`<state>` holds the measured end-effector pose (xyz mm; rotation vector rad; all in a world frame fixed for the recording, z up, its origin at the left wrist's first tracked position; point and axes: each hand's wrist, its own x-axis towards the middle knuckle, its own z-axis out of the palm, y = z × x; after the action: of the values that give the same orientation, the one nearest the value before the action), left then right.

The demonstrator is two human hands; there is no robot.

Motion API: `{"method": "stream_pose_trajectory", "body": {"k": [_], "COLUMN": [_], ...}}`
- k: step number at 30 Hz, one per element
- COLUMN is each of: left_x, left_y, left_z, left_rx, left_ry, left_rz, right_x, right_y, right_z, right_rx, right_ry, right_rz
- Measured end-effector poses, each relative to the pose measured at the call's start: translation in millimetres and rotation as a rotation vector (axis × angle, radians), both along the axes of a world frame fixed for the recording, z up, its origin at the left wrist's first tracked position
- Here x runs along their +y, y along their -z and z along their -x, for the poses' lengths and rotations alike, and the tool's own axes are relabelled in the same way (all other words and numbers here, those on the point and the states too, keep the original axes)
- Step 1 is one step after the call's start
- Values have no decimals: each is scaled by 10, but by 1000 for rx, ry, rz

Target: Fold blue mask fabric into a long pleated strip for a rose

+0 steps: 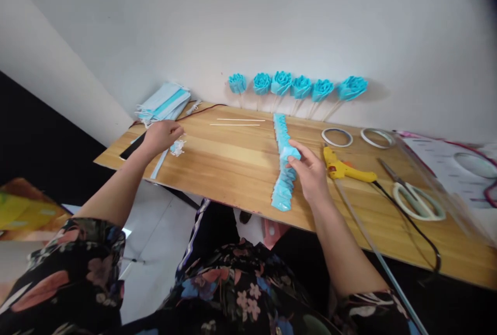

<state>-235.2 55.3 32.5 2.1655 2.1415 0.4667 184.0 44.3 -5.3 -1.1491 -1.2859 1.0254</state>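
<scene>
My right hand [312,173] pinches a light blue folded petal [290,154] between thumb and fingers. It is held over a long row of overlapping blue petals [285,184] that runs from the front edge of the table toward the back. On the left side, my left hand [162,137] is closed, its fingers curled together; whatever may be in them is hidden. Just beside it lies a small heap of white and pale blue scraps [177,147]. A pale blue strip [159,164] reaches to the front edge below that hand.
Several blue flowers on sticks [281,83] stand along the wall. Two thin white sticks [240,119] lie mid-table. Blue face masks [163,103] are stacked back left. On the right are tape rolls [337,137], a yellow glue gun [347,170] and scissors [417,198].
</scene>
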Motion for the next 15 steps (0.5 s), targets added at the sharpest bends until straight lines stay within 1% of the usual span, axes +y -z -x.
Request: {"method": "stream_pose_trajectory", "body": {"k": [3,7,10,12,13,14,15], "left_x": [23,77,73,45,26,5,-17], "left_y": [50,147,128,54,7,-41,-83], "left_z": [-10,70,71,-78,-210,-378,-574], "left_rx": [21,33,74,64,23,-51,-166], "left_ry": [-86,-37,8,27,47,82,141], "left_rz": [-41,-30,-71,-167,-227,-282,-307], "right_x": [8,20,19,8,1,-7,-13], "right_y": [8,23,25,20,17,13,10], "right_z": [3,0,2,6,8,9,10], "right_rx": [12,16,13,21,23,23,22], "right_ry": [9,10,17,16,12,5,-2], "right_rz": [7,-6,-10,-5,-4,-5,-9]}}
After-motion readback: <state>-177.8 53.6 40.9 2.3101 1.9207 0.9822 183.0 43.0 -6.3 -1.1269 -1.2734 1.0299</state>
